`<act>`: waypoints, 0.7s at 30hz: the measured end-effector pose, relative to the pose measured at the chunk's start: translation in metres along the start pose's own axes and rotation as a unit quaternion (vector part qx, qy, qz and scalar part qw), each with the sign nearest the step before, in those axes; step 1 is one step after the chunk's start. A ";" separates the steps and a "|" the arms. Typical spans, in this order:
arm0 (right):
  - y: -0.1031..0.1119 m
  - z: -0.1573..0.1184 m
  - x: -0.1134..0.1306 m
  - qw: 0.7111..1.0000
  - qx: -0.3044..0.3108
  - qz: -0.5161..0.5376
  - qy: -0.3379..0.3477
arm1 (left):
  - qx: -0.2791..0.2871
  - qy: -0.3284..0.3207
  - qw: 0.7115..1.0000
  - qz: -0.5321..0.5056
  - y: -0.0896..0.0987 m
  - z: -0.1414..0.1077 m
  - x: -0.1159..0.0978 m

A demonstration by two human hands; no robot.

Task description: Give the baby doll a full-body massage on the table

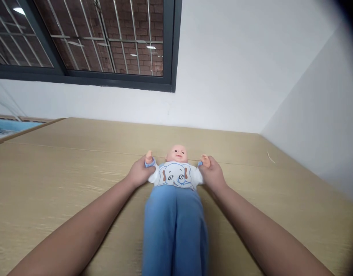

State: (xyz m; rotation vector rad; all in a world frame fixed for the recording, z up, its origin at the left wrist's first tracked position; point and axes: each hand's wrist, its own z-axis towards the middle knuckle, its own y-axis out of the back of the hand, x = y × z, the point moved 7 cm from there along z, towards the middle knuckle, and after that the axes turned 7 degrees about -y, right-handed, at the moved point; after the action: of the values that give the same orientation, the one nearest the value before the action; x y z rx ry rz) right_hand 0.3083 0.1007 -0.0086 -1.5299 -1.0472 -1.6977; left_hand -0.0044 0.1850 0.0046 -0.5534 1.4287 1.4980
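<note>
A baby doll [177,154] lies on its back on the wooden surface, head toward the wall. It wears a white shirt [175,177] with an elephant's face and blue trim, and blue trousers [175,226] whose lower end runs out of the frame. My left hand [139,171] is closed round the doll's arm on the left, near the blue cuff. Round the arm on the other side, my right hand [213,174] is closed as well. Both doll arms are spread outward, and the small doll hands poke out past my fingers.
The light wooden surface [64,191] stretches to a white wall [222,76] behind. A thin pale strip [270,157] lies at the right. Upper left is a dark-framed window [116,79] with metal bars. Something light blue [17,125] shows beyond the left edge.
</note>
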 end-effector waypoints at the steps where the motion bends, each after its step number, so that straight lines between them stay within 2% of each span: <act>1: -0.001 0.007 -0.011 0.998 0.009 0.056 -0.039 | -0.005 0.019 0.999 -0.025 0.000 0.003 0.008; 3: -0.004 0.020 -0.028 0.989 0.033 0.117 -0.089 | -0.011 0.041 0.998 -0.052 -0.001 0.009 0.019; 6: -0.008 0.030 -0.041 0.977 0.062 0.153 -0.134 | -0.012 0.067 0.993 -0.094 -0.004 0.012 0.026; 12: -0.009 0.031 -0.043 0.966 0.063 0.183 -0.172 | 0.000 0.089 0.981 -0.172 -0.010 0.010 0.029; 18: -0.001 0.014 -0.019 0.981 -0.008 0.166 -0.099 | -0.003 0.045 0.990 -0.135 -0.008 0.004 0.011; 20: 0.001 0.002 0.001 0.997 -0.017 0.073 -0.034 | -0.007 0.005 0.998 -0.063 -0.004 0.000 -0.004; 21: 0.000 -0.006 0.015 1.000 -0.017 -0.009 0.016 | -0.004 -0.019 1.000 -0.008 -0.003 -0.002 -0.013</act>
State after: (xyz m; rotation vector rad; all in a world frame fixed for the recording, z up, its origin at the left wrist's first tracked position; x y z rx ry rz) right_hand 0.3037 0.0965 0.0059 -1.5141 -1.0236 -1.7533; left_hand 0.0033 0.1787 0.0136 -0.5366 1.3864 1.4935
